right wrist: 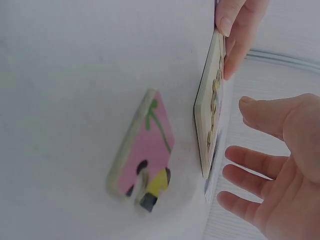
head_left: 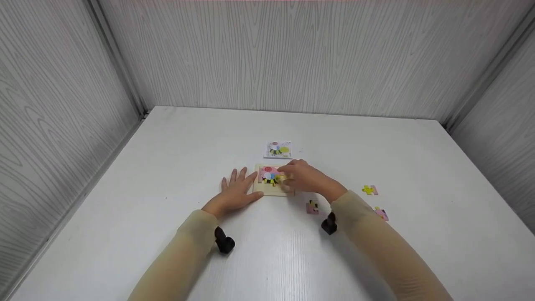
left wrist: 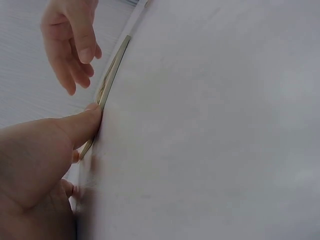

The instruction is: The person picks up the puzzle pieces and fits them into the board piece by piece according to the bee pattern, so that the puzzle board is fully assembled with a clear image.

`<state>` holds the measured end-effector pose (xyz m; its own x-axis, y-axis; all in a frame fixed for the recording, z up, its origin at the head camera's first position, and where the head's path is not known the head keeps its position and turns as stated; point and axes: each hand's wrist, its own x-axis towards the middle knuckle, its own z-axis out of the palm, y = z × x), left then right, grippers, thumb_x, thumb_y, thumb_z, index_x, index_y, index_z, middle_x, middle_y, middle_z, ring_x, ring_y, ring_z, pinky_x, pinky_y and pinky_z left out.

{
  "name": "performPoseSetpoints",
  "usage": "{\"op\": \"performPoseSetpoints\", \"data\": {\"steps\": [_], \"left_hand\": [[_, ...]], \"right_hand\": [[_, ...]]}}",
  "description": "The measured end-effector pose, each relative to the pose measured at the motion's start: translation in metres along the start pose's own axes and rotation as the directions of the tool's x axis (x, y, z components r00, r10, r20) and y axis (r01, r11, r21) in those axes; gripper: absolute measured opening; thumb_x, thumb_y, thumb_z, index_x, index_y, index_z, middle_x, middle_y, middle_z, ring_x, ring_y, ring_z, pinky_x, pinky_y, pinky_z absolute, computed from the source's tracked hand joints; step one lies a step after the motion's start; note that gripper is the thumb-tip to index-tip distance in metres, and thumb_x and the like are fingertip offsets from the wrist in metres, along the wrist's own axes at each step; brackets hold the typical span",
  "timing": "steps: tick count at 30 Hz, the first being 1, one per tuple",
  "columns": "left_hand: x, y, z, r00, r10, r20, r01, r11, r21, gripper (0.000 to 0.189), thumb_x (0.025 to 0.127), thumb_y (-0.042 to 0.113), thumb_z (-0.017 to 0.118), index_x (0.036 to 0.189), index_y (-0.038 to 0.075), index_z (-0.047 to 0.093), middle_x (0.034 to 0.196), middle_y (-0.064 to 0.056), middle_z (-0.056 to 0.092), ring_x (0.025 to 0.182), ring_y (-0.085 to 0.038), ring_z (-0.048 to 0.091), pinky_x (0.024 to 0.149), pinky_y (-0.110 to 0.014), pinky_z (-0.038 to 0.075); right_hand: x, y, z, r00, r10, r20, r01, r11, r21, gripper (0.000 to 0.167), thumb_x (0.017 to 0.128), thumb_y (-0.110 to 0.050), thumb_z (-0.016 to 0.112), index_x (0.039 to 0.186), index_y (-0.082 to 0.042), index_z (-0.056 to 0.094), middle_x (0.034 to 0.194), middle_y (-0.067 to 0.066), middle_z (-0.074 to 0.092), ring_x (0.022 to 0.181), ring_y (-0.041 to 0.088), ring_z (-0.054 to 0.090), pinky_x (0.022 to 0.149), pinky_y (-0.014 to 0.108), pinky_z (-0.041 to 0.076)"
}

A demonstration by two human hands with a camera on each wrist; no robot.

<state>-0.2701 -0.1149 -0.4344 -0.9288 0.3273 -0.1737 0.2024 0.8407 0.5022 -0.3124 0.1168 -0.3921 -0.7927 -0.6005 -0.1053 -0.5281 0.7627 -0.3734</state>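
A small wooden jigsaw board (head_left: 273, 192) lies on the white table, with a pink, partly filled bee picture in its frame. My left hand (head_left: 236, 194) rests flat at its left side, fingers spread. In the left wrist view the left thumb (left wrist: 82, 125) touches the board's edge. Over the right part of the board hovers my right hand (head_left: 308, 177), its fingers loosely bent. Nothing shows between these fingers (right wrist: 255, 162) in the right wrist view. A pink jigsaw piece (right wrist: 155, 135) with yellow and black marks lies near the board.
Behind the board lies a picture card (head_left: 278, 149) with a similar bee. To the right are a yellow-and-pink piece (head_left: 370, 190) and another piece (head_left: 382, 214), partly covered by the right sleeve (head_left: 376, 234). Pale wood-grain walls (head_left: 271, 58) surround the table.
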Motion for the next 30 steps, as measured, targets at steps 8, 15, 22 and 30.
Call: {"op": "performPoseSetpoints", "data": {"steps": [8, 15, 22, 30], "left_hand": [[0.0, 0.001, 0.0, 1.0, 0.008, -0.015, -0.008, 1.0, 0.013, 0.073, 0.092, 0.053, 0.046, 0.15, 0.018, 0.019, 0.155, -0.016, 0.0, 0.139, -0.037, -0.011, 0.104, -0.059, -0.007], [0.0, 0.002, 0.0, 1.0, -0.002, -0.016, 0.002, 1.0, 0.008, 0.073, 0.092, 0.052, 0.046, 0.15, 0.018, 0.018, 0.155, -0.015, 0.0, 0.139, -0.036, -0.011, 0.104, -0.058, -0.008], [0.001, 0.003, 0.0, 1.0, 0.005, -0.013, -0.005, 1.0, 0.009, 0.073, 0.092, 0.052, 0.046, 0.15, 0.016, 0.019, 0.155, -0.016, 0.0, 0.139, -0.037, -0.011, 0.104, -0.058, -0.008], [-0.001, 0.004, 0.0, 1.0, -0.005, -0.005, 0.005, 1.0, -0.021, 0.074, 0.092, 0.053, 0.046, 0.15, 0.018, 0.017, 0.155, -0.013, -0.002, 0.139, -0.034, -0.013, 0.104, -0.057, -0.011]], "right_hand": [[-0.02, 0.012, -0.009, 1.0, 0.004, -0.025, -0.004, 1.0, 0.017, 0.041, 0.092, -0.02, 0.06, 0.131, -0.012, 0.055, 0.13, 0.013, 0.049, 0.121, 0.029, 0.041, 0.099, 0.045, 0.035], [-0.04, 0.029, -0.014, 0.999, 0.0, -0.049, 0.001, 1.0, 0.026, 0.04, 0.092, -0.023, 0.06, 0.13, -0.009, 0.055, 0.129, 0.015, 0.049, 0.122, 0.031, 0.04, 0.099, 0.046, 0.035], [-0.062, 0.047, -0.018, 0.996, 0.013, -0.084, -0.01, 0.999, 0.037, 0.041, 0.091, -0.024, 0.061, 0.128, -0.007, 0.056, 0.128, 0.016, 0.049, 0.121, 0.033, 0.041, 0.098, 0.048, 0.036], [-0.091, 0.072, -0.023, 0.993, 0.032, -0.114, -0.025, 0.998, 0.066, 0.043, 0.092, -0.027, 0.06, 0.129, -0.004, 0.055, 0.129, 0.019, 0.047, 0.122, 0.035, 0.039, 0.098, 0.05, 0.034]]}}
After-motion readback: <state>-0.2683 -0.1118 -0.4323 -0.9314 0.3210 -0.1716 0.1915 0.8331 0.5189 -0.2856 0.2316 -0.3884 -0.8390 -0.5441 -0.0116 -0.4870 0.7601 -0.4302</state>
